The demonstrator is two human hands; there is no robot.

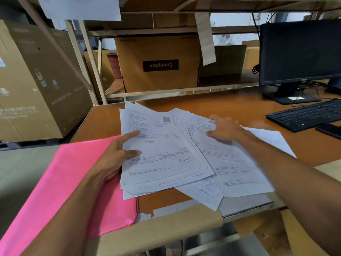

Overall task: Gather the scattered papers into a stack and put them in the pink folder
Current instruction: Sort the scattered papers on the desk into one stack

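Cardboard box (158, 65) on shelf: black label reading "Crompton", printed upside down.
Box top edge, left: small dark print, illegible.
Papers (162, 148) on table: printed forms with blue handwritten signatures, text too small to read.
Large cartons (36, 80) at left: stickers and faint lettering, unreadable.
Monitor (300, 52) bezel: logo, indistinct.
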